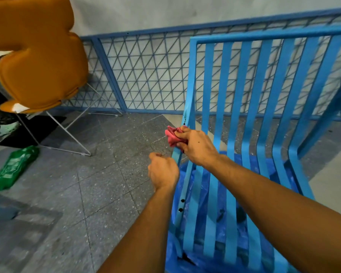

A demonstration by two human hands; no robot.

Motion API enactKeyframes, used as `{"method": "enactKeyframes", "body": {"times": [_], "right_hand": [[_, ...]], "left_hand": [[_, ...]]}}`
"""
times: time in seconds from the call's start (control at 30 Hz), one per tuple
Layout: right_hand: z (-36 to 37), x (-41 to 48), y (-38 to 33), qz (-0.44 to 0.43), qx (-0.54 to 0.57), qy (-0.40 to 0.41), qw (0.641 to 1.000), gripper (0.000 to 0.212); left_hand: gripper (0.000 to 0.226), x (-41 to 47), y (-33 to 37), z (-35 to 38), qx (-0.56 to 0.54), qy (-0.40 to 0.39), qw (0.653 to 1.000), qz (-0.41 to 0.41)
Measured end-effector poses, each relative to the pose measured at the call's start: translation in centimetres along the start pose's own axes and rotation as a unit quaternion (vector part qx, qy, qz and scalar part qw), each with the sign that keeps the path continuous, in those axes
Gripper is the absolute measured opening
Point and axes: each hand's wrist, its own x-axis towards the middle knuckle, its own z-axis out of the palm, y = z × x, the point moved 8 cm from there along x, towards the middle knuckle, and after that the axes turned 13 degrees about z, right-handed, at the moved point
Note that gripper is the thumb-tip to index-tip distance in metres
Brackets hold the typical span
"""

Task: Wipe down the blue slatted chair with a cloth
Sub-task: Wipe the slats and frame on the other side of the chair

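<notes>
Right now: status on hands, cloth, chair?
Right hand clamps pink cloth on blue chair left frame. Left hand fisted, empty. Nothing blocking.

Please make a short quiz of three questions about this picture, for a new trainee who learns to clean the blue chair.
1. True or false: the right hand presses the pink cloth on the left frame bar of the blue slatted chair.
2. What is the left hand doing? A) holding the cloth B) closed in a fist beside the frame bar, holding no cloth C) resting on the orange chair
3. Fill in: the green plastic bag lies on the ____.

Key: 1 true; 2 B; 3 floor
</notes>
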Motion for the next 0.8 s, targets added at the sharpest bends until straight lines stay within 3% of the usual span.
{"method": "enactKeyframes", "body": {"times": [0.13,0.3,0.53,0.8], "right_hand": [[0.7,-3.4,0.2,-0.043,0.018,-0.013,0.999,0.044],[1.4,-5.5,-0.2,-0.095,0.042,-0.011,0.995,0.049],[0.6,-1.7,0.4,-0.023,0.064,0.002,0.998,0.042],[1.9,-4.7,0.9,-0.057,0.100,-0.003,0.993,0.054]], "left_hand": [[0.024,0.8,-0.6,-0.3,-0.030,0.042,0.999,-0.017],[0.033,0.6,-0.5,-0.8,0.003,0.088,0.996,-0.008],[0.043,0.7,-0.3,-0.6,0.028,0.106,0.994,0.003],[0.039,0.5,-0.6,-0.5,0.036,0.085,0.996,-0.005]]}}
